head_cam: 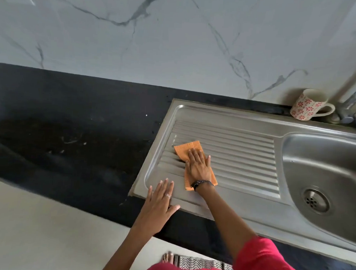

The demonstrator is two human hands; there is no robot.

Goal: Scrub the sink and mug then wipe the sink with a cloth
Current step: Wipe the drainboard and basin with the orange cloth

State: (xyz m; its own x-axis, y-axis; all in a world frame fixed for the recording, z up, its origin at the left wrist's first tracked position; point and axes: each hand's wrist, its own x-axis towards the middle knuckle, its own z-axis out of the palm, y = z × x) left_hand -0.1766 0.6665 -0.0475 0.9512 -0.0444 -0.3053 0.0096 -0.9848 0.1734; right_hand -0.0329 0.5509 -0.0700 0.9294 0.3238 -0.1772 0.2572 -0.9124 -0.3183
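A steel sink (323,160) with a ribbed drainboard (243,155) is set into a black counter. An orange cloth (187,148) lies flat on the left part of the drainboard. My right hand (198,166) presses on the cloth with straight fingers. The palm of my left hand (160,203) rests flat on the sink's front left rim, fingers spread. A white mug (307,105) with red flowers stands behind the sink beside the tap, handle to the right.
The black counter (72,121) stretches left of the sink. A steel tap (352,100) rises at the back right. The round drain (315,201) sits in the basin. White marble wall behind. A patterned mat (199,264) lies on the floor below.
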